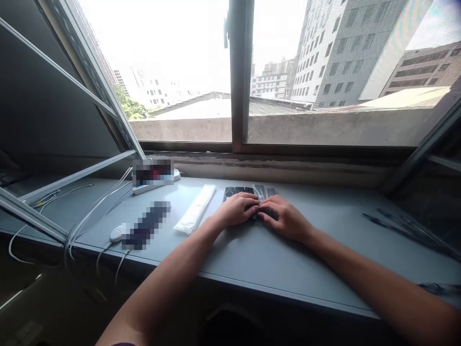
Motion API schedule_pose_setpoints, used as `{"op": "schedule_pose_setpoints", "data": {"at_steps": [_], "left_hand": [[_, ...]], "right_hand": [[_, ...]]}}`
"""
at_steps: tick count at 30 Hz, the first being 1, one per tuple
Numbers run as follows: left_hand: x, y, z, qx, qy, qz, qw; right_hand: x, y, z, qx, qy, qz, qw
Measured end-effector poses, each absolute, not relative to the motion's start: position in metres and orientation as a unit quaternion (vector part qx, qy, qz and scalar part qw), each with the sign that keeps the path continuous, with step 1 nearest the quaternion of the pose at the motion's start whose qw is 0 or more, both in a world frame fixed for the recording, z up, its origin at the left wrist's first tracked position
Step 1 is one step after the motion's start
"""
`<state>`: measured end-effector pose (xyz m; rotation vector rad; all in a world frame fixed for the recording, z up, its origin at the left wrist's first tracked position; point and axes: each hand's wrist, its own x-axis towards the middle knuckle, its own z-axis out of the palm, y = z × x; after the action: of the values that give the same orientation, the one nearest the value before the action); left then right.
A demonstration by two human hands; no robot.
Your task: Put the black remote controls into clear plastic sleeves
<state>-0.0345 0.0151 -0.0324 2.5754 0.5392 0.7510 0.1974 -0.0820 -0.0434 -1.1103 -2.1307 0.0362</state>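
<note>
Both my hands rest on a row of black remote controls point(238, 191) lying side by side on the grey desk point(324, 240) under the window. My left hand point(237, 209) lies over the left remotes with its fingers curled. My right hand point(283, 217) meets it from the right, fingers pinched on a remote in a clear plastic wrapper point(260, 192). The fingertips of both hands touch at the middle. What lies under the palms is hidden.
A long white plastic sleeve point(196, 208) lies left of the remotes. Further left are a blurred dark object point(146, 225), a white mouse point(117, 233), a white power strip point(154, 185) and several white cables point(86, 218). Dark thin strips point(406, 229) lie at the right. Metal frame bars point(72, 178) stand left.
</note>
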Motion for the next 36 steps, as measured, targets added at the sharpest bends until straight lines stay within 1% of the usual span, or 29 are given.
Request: {"op": "schedule_pose_setpoints", "data": {"at_steps": [9,17,36], "left_hand": [[-0.032,0.011,-0.032,0.933,0.182,0.261,0.169],[-0.031,0.008,-0.030,0.947,0.184,0.236,0.118],[-0.031,0.004,-0.029,0.947,0.205,0.231,0.093]], "right_hand": [[0.199,-0.084,-0.044,-0.429,-0.825,0.022,0.368],[0.203,-0.083,-0.047,-0.447,-0.805,-0.001,0.391],[0.200,-0.085,-0.045,-0.449,-0.800,0.001,0.397]]}}
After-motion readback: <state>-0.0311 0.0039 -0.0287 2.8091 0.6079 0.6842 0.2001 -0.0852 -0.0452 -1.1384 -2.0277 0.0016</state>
